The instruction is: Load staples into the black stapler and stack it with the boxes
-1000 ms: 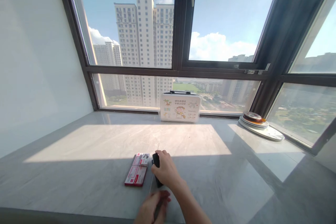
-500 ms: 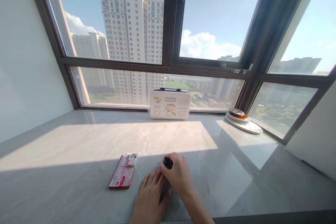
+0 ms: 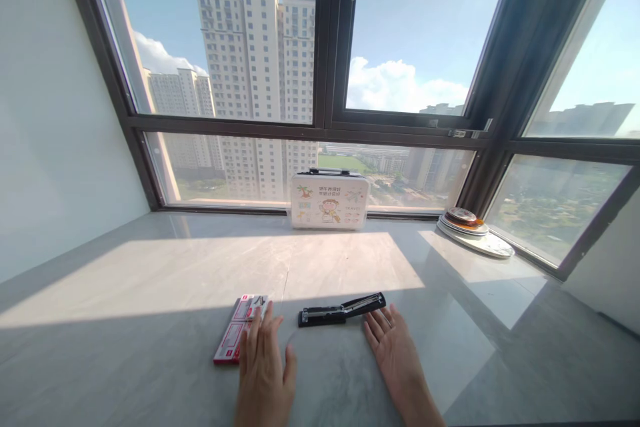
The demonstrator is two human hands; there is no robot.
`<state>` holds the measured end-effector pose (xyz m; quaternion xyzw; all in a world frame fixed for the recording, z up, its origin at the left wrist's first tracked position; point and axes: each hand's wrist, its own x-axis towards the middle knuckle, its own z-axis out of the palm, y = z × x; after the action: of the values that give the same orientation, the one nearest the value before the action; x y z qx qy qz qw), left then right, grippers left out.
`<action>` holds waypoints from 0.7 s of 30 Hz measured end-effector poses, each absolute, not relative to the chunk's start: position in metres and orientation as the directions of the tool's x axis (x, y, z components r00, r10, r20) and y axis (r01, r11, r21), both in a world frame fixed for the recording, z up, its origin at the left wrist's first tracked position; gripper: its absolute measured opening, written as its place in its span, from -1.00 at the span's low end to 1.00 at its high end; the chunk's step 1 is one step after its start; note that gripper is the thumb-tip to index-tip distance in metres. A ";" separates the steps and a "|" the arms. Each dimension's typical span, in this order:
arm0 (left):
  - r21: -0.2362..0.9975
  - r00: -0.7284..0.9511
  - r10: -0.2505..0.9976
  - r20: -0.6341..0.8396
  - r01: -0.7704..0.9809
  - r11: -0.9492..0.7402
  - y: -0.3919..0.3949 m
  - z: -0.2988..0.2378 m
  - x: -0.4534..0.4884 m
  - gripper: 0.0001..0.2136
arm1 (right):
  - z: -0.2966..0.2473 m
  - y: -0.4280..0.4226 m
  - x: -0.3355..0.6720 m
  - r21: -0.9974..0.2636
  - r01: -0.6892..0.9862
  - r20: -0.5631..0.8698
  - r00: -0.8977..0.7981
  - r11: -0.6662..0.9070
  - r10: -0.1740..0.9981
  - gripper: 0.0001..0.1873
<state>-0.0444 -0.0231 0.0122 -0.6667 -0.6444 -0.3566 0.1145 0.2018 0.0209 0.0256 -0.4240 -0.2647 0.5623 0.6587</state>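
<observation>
A black stapler lies opened out flat on the grey stone sill, with nothing touching it. My right hand rests flat just below the stapler's right end, fingers spread and empty. My left hand lies flat to the left of the stapler, fingers stretched out. Its fingertips reach the edge of the red and white staple boxes beside it.
A white case with cartoon pictures stands against the window at the back. A stack of plates sits at the back right corner. Dark window frames and a white wall on the left close in the sill.
Both hands let go of the stapler and moved apart, now lying flat on the sill. The stapler lies opened out crosswise.
</observation>
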 end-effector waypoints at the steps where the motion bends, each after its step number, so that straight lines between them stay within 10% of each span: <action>1: 0.299 -0.140 0.751 0.645 0.951 -0.080 -0.028 0.011 -0.052 -0.57 | 0.022 0.013 0.204 -0.849 -0.529 -0.154 0.230 -0.009 0.961 -0.48; 6: 0.224 -0.149 0.767 0.624 0.975 0.007 -0.054 -0.009 -0.088 -0.66 | 0.014 -0.016 0.205 -0.985 -0.112 -0.140 0.076 -0.131 0.987 -0.38; 12: 0.438 0.221 0.902 0.371 0.815 -0.380 -0.059 0.006 -0.060 -0.73 | 0.039 -0.019 0.176 -0.820 0.571 -0.042 -0.124 0.037 0.991 -0.61; 21: 0.647 0.230 0.933 0.276 0.673 -0.357 -0.024 0.039 -0.021 -0.68 | 0.036 0.010 0.195 -0.775 0.630 -0.046 -0.141 0.054 0.989 -0.63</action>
<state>-0.0212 -0.0243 0.0391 -0.7581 -0.5299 -0.3225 -0.2013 0.1949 0.0100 0.0362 -0.5990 -0.6755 0.3382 0.2655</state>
